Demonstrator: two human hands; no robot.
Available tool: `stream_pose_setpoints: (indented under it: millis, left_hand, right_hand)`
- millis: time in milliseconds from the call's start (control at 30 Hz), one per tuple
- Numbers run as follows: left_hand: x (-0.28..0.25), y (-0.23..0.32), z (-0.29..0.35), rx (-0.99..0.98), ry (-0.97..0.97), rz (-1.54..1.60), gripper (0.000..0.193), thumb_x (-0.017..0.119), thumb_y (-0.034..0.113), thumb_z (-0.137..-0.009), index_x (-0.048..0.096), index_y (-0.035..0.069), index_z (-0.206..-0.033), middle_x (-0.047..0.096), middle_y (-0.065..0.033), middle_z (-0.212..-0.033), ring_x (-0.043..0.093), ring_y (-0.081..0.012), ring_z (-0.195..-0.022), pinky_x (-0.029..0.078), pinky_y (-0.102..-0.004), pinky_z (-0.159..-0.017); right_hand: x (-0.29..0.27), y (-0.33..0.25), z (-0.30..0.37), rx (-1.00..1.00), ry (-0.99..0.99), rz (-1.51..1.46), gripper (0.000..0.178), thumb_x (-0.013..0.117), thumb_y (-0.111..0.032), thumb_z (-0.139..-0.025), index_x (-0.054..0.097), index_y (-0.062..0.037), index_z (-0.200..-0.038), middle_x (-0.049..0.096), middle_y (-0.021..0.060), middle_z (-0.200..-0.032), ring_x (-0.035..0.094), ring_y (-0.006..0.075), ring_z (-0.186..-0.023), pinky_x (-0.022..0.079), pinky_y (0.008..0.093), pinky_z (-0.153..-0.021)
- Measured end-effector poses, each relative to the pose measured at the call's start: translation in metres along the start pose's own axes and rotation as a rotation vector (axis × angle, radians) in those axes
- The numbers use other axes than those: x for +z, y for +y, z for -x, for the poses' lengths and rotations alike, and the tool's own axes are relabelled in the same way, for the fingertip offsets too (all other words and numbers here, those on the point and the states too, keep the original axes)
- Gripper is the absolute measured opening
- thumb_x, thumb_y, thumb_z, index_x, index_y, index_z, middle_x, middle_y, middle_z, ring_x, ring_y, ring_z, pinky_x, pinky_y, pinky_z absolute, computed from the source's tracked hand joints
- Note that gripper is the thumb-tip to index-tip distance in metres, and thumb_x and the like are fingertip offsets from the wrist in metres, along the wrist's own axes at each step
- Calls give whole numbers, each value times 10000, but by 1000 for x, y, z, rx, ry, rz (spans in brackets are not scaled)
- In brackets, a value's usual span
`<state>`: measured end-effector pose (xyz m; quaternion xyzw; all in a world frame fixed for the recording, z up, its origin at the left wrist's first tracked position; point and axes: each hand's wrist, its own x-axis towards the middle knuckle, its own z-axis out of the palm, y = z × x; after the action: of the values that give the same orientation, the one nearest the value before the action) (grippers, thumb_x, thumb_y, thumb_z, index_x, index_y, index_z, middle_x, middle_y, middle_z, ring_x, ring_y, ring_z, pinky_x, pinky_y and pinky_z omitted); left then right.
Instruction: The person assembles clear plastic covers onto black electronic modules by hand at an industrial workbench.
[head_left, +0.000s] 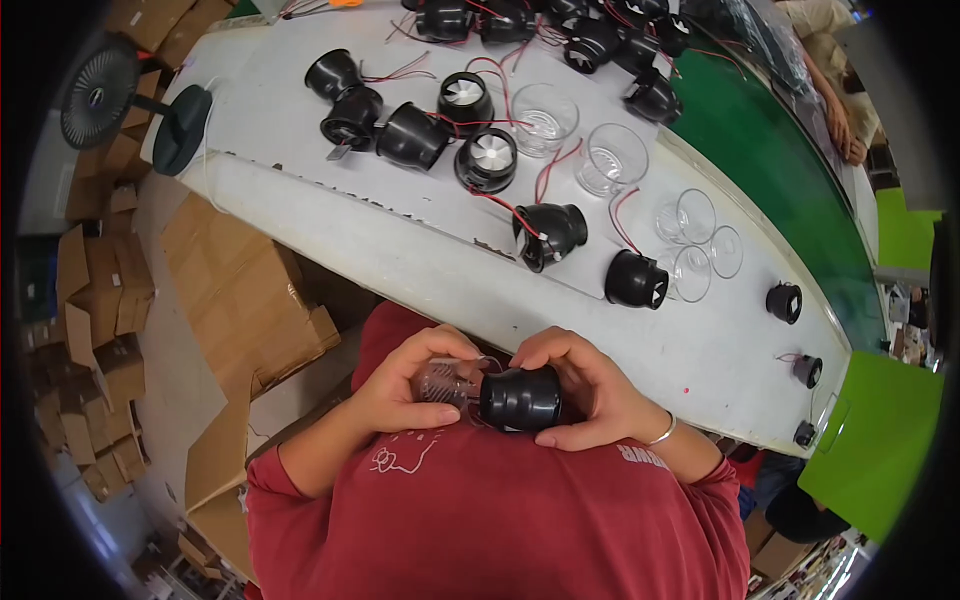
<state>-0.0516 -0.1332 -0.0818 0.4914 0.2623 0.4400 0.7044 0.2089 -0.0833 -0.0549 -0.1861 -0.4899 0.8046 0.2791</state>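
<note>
One desk fan (100, 92), its base at the worktop's (720, 370) left corner. Left hand (408, 385) wrapped round a clear cup (438, 384), off the worktop, before its near edge and against the shirt (520, 510). Black housing (522, 398) just right of the cup, right hand (592, 392) clamped on it; contact between the pieces: cannot tell. Holding them end to end, probably best: axes level, light grip on the clear wall, fingertips off the rims. Farther right, small clear cups (692, 275) toward the worktop's far edge.
</note>
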Motion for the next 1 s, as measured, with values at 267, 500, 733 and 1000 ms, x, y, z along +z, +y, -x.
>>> stream_pose_setpoints:
  millis: [267,500,733,1000]
  left_hand:
    - [1,4,-11,-31,119,116,592,766,118,-775,453,19,-1267,495,-162,-1243,601,-319,-1111,480,-434,-936]
    - [-22,4,1,158,386,8,724,819,277,-726,422,38,-1282,470,-165,-1239,558,-292,-1125,452,-435,-989]
    - [-27,14,-13,133,462,-46,789,850,315,-687,444,20,-1297,521,-159,-1268,548,-284,-1147,446,-409,-991]
    - [-25,18,-14,133,494,-183,924,860,203,-669,359,-41,-1407,484,-142,-1294,533,-267,-1189,422,-397,-1028]
  right_hand:
    - [-7,-15,18,-147,187,208,642,780,-9,-675,514,-20,-1260,477,141,-1243,481,253,-1170,382,374,-1008]
    - [-55,-98,117,-382,1082,886,561,683,-293,-780,561,16,-1232,584,132,-1097,576,231,-1002,458,351,-858]
    - [-157,-143,241,186,1688,1629,520,685,-138,-682,605,58,-1157,636,228,-888,606,356,-776,493,412,-724]
    - [-164,-128,208,325,1453,1929,645,747,-114,-682,515,-28,-1278,614,164,-1142,565,382,-1043,476,472,-870]
